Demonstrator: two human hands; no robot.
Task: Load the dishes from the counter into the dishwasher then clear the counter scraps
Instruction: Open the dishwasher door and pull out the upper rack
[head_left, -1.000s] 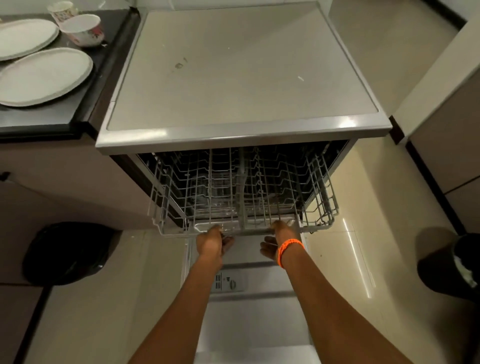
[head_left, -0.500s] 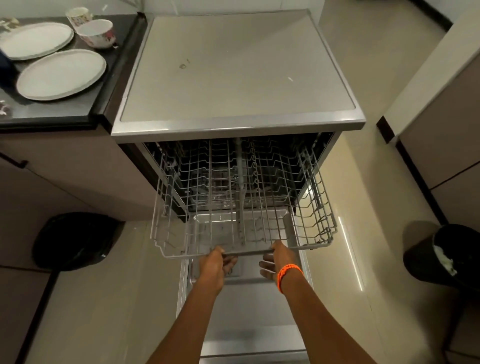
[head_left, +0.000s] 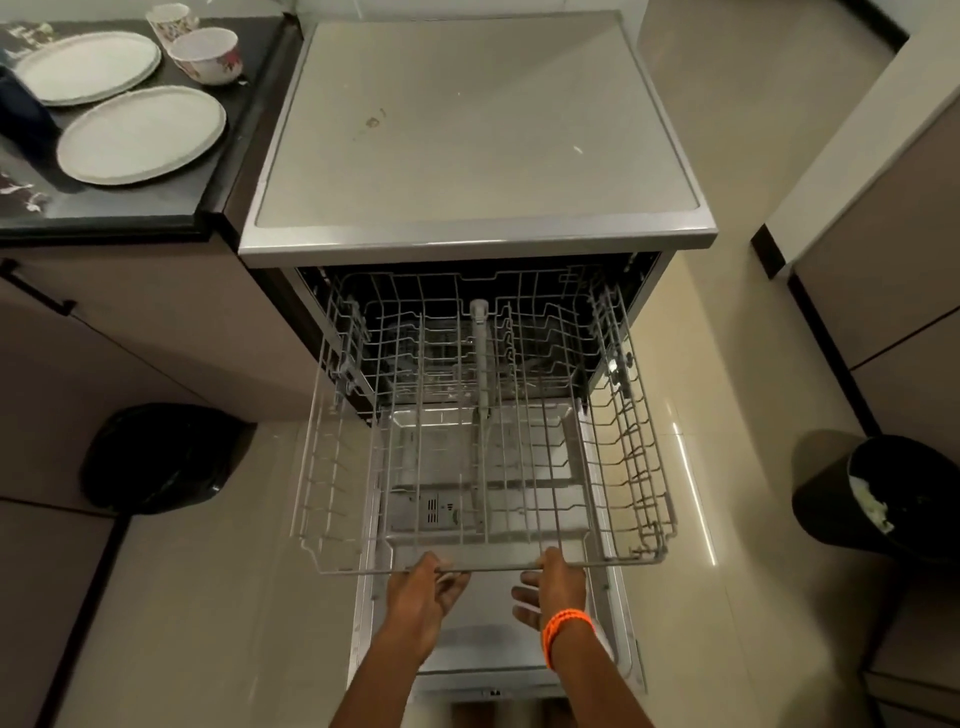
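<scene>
The front rail of the rack (head_left: 483, 457) is gripped by both hands: the left hand (head_left: 423, 592) has its fingers curled under and around the wire, and the right hand (head_left: 553, 584), with an orange band (head_left: 566, 626) at the wrist, is hooked on the same rail with its fingers curled beneath. The rack is drawn well out over the open door (head_left: 493, 644) and holds nothing. It is judged light and stiff, a coated wire frame that rolls on side runners and is best held at the front rail with both hands, as it is here.

Beyond the dishwasher top (head_left: 467, 135), on the dark counter (head_left: 130, 213) to the left, the dishes lie: a near plate (head_left: 141, 134), a far plate (head_left: 85, 65) just behind it, a bowl (head_left: 207, 54) with a floral print, and a cup (head_left: 169, 18) behind the bowl. These are judged hard, smooth and breakable. The plates are flat and fairly heavy and are best taken by the rim with the thumb on top; the bowl and cup are lighter and can be held around the wall.

No brand is legible. A small panel with marks is seen on the door through the rack, but it cannot be read.
</scene>
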